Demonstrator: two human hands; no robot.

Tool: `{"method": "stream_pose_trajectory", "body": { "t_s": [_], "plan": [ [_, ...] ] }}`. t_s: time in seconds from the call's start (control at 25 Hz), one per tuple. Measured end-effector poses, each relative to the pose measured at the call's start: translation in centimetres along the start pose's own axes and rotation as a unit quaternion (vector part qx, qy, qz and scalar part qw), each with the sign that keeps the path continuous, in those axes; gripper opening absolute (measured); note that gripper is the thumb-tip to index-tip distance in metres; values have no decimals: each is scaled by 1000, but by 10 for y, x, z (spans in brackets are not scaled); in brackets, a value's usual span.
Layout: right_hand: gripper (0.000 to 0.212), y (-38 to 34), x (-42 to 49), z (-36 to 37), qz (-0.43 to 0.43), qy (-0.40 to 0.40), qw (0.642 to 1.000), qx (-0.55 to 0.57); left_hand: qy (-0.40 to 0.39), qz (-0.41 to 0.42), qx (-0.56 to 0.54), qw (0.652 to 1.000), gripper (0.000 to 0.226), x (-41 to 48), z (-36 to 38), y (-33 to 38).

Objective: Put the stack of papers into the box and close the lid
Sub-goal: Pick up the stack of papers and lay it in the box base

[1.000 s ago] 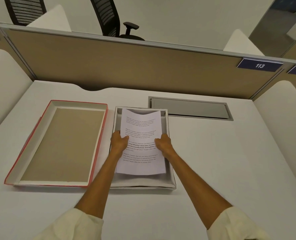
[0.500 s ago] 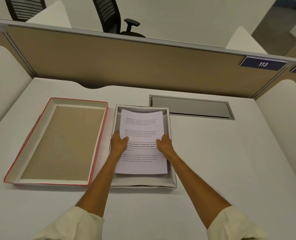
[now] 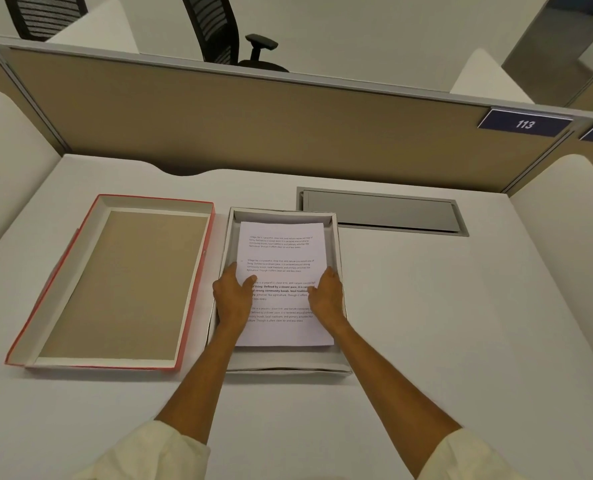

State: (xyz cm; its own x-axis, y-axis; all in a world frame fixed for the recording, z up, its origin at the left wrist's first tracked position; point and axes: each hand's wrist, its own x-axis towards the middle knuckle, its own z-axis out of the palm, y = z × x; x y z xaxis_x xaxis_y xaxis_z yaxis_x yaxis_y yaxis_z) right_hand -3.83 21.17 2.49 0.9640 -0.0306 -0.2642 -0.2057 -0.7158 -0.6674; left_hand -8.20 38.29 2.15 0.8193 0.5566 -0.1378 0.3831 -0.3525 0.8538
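Observation:
A stack of white printed papers (image 3: 281, 251) lies flat inside the open white box (image 3: 336, 368) at the middle of the desk. My left hand (image 3: 232, 296) grips the stack's left edge, thumb on top of the sheet. My right hand (image 3: 326, 295) holds the right edge the same way. The box's lid (image 3: 122, 285), red outside with a brown inner face, lies upturned to the left of the box, close beside it.
A grey metal cable flap (image 3: 381, 212) is set into the white desk behind the box. A tan partition (image 3: 253, 123) with a "113" label (image 3: 525, 124) closes the back. White side panels flank the desk. Black office chairs stand beyond the partition.
The papers' far end was curled up above the box; both hands have lowered the stack so that it now lies flat inside.

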Motion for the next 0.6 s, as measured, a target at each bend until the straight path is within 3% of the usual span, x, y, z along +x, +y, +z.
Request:
{"method": "stream_pose_trajectory", "body": {
  "t_s": [0.2,0.4,0.6],
  "plan": [
    [52,-3,2,-12,33,-32,999,26,-57,-47,8,997,61,10,-7,2],
    [48,-5,3,-24,92,-56,985,136,-100,-53,-5,994,48,15,-16,4],
    [45,-7,4,-24,109,-61,983,135,-107,-53,-14,993,53,12,-17,6]
  ]
}}
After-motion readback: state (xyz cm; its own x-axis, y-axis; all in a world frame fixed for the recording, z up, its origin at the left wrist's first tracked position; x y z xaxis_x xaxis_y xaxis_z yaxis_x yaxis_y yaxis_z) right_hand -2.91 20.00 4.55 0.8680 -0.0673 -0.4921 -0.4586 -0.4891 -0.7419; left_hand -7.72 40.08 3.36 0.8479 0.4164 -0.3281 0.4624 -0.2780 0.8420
